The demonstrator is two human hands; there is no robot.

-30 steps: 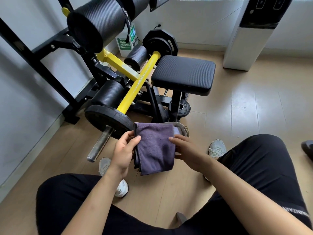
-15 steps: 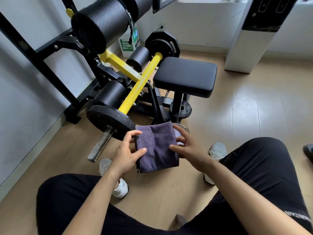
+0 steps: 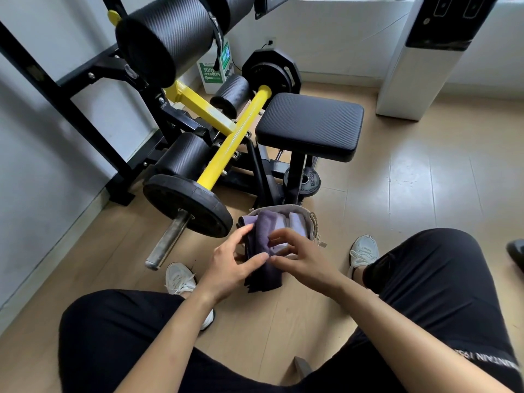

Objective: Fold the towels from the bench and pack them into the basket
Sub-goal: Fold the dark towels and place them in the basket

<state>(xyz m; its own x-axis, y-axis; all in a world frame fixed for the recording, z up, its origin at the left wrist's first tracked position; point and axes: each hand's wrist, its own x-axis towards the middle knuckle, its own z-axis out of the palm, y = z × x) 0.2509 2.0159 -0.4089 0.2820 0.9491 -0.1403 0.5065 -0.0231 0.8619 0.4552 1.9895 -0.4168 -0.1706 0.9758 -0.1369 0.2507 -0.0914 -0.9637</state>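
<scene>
Both hands, the left hand [image 3: 235, 259] and right hand [image 3: 300, 258], pinched the folded purple towel [image 3: 262, 251] between thumb and fingers, holding it narrow directly above the basket [image 3: 307, 222], evidently so it would slot beside the towels already packed.

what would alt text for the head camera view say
Seen from above, a seated person's left hand and right hand hold a folded dark purple towel over a small grey fabric basket on the wooden floor, with paler folded towels already inside. Behind it stands a black padded gym bench.
</scene>
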